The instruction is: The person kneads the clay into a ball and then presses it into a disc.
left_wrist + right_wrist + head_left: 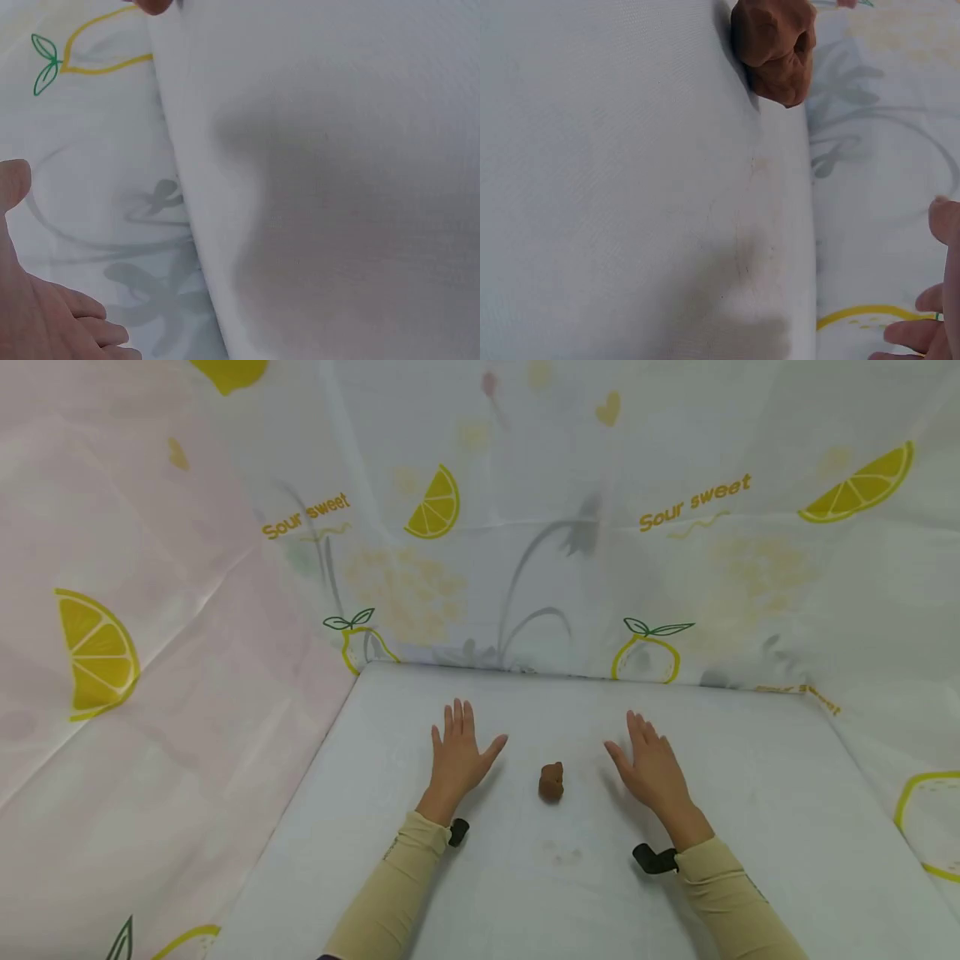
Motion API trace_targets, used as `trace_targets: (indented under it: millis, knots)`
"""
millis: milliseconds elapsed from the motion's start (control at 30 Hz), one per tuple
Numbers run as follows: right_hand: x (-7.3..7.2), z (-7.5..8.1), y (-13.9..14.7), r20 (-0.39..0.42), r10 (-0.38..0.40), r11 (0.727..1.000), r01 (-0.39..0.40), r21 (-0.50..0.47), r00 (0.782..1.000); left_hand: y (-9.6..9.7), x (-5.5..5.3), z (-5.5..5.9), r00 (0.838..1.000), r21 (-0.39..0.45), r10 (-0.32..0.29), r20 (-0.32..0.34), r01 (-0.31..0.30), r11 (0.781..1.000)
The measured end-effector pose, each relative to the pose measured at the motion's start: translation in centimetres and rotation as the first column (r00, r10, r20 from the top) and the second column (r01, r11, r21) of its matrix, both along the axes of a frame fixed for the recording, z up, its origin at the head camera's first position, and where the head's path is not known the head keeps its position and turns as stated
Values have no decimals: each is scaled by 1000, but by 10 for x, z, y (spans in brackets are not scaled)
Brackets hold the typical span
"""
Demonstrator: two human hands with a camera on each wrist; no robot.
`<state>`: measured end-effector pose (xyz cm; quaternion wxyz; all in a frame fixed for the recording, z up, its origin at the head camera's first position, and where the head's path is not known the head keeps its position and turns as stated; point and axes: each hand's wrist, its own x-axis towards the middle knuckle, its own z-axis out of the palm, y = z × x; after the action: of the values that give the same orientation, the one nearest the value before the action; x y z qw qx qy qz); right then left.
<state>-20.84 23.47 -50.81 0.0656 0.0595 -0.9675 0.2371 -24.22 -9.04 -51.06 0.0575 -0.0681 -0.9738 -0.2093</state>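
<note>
A small brown lump (pixel 551 782), soft and clay-like with folds in its surface, lies on the white table between the two hands in the head view. The right wrist view shows the lump (pixel 776 49) closer, near the top edge. To its left the left hand (pixel 457 760) spreads its straight fingers and thumb, holding nothing. On the other side, apart from the lump, the right hand (pixel 654 770) also has straight fingers, its thumb held away and nothing in its grasp. Shadows fall on the surface beneath both hands.
The white tabletop (pixel 495 893) bears faint brownish smudges (pixel 562 853) in front of the lump. Lemon-printed fabric (pixel 487 527) rises behind the table and along both sides. Each wrist carries a small black device (pixel 655 859) over a beige sleeve (pixel 397 885).
</note>
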Motion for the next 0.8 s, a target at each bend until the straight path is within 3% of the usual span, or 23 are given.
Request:
trace_targets:
  millis: [167,367,667,800]
  knots:
    - [1,-2,0,13,2,998,-1,-56,1000,2,0,-1,998,180,-36,51,26,983]
    - [3,-1,-1,29,-3,996,5,-87,1000,4,-1,-1,991,389,-90,100,44,920]
    - [5,-2,-5,46,14,991,-8,-131,999,7,0,-3,979,535,-104,174,-5,845]
    - [5,-5,-7,55,26,989,-17,-147,998,7,-1,-4,971,598,-101,216,-50,800]
